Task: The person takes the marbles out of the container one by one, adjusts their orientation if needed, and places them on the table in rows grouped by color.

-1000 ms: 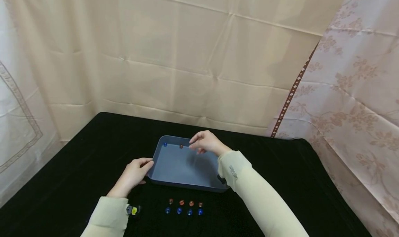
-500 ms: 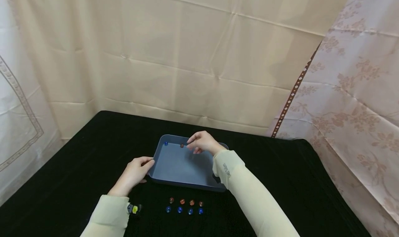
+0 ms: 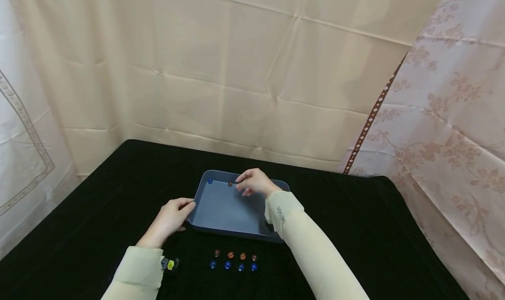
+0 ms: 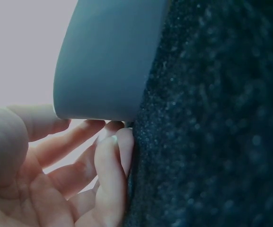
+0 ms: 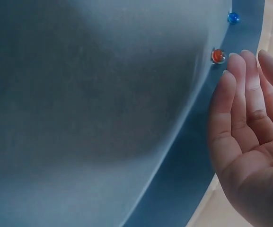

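A blue-grey rectangular tray (image 3: 225, 212) lies on the black cloth. My left hand (image 3: 170, 219) holds its left edge; the left wrist view shows thumb and fingertips at the tray's corner wall. Above the far part of the tray, my right hand (image 3: 255, 182) has its fingers extended and slightly bent, with nothing visible in them. An orange marble (image 5: 217, 56) sits against the far wall, just beside those fingertips. Further left along that wall is a blue marble (image 5: 233, 18).
In front of the tray, a row of orange marbles (image 3: 230, 255) lies behind a row of blue marbles (image 3: 227, 265). The black-covered table (image 3: 347, 230) extends to both sides. A beige curtain (image 3: 221, 80) hangs behind it, and a floral curtain (image 3: 453, 129) hangs at the right.
My right hand has shifted slightly left toward the orange marble in the tray, its forearm swinging left too. The left hand and the marbles keep their places.
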Tool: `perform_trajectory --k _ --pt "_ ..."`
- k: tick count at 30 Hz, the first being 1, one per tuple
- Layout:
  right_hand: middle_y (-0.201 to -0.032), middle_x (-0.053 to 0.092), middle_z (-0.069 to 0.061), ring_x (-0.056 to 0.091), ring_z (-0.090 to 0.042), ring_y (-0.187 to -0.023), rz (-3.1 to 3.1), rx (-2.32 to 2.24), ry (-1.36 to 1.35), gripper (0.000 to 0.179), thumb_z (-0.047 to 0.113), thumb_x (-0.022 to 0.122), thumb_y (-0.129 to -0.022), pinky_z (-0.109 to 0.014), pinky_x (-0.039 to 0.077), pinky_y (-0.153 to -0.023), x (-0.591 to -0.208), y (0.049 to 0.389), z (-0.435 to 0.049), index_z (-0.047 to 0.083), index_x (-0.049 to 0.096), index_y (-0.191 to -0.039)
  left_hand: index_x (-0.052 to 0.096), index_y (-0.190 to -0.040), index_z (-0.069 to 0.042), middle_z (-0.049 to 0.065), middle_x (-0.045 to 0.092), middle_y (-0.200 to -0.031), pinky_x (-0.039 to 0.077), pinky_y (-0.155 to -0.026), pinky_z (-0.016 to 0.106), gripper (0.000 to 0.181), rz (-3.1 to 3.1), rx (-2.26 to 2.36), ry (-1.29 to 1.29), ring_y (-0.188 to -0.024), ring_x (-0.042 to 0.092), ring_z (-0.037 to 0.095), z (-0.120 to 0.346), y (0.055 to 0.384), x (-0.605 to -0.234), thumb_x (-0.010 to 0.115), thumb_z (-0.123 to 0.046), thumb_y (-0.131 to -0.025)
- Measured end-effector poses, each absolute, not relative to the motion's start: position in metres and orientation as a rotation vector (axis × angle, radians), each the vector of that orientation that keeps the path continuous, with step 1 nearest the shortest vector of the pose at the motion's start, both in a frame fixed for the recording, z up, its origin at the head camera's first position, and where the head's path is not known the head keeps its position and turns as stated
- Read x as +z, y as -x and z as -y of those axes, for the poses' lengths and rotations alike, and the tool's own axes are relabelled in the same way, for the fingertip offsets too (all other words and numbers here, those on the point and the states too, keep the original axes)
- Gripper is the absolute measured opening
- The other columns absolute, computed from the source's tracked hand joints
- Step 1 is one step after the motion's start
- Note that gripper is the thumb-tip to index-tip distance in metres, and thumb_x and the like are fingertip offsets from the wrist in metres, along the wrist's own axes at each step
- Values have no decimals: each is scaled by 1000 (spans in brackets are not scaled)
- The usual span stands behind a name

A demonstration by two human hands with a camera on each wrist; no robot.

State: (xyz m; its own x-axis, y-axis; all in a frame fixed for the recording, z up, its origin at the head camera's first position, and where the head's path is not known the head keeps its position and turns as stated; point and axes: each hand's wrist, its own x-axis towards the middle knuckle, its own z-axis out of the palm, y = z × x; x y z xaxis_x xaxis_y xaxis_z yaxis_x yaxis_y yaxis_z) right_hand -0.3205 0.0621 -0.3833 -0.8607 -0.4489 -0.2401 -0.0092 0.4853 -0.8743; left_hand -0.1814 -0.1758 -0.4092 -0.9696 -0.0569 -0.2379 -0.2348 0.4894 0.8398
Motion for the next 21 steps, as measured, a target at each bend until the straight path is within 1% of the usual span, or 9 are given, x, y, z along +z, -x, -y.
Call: perform_trajectory --k 9,13,18,21 --pt "-78 72 -6 60 -11 -53 -2269 -1369 317 24 3 70 -88 -23 54 -54 -396 328 -56 -5 67 -111 54 -135 3 20 65 -117 61 -75 40 42 -2553 1486 242 -97 65 24 176 180 -409 47 -25 -104" --pt "-81 73 -9 60 -11 -54 -2281 -1375 291 24 3 70 -88 -22 55 -54 -399 328 -53 -4 67 -111 54 -134 3 19 66 -116 61 -75 40 42 -2553 1490 241 -97 65 25 177 180 -409 47 -25 -104" --pt "-90 75 -16 61 -11 -57 -2272 -1391 251 25 1 70 -88 -22 56 -57 -404 327 -49 -3 67 -113 53 -135 3 20 65 -117 61 -75 40 42 -2553 1481 246 -97 65 26 177 182 -410 46 -25 -104" --pt "-90 74 -15 60 -11 -58 -2276 -1384 252 28 1 70 -88 -22 57 -58 -407 328 -48 -2 67 -115 53 -135 3 21 65 -117 61 -74 40 42 -2555 1477 248 -97 65 26 176 183 -410 46 -24 -105"
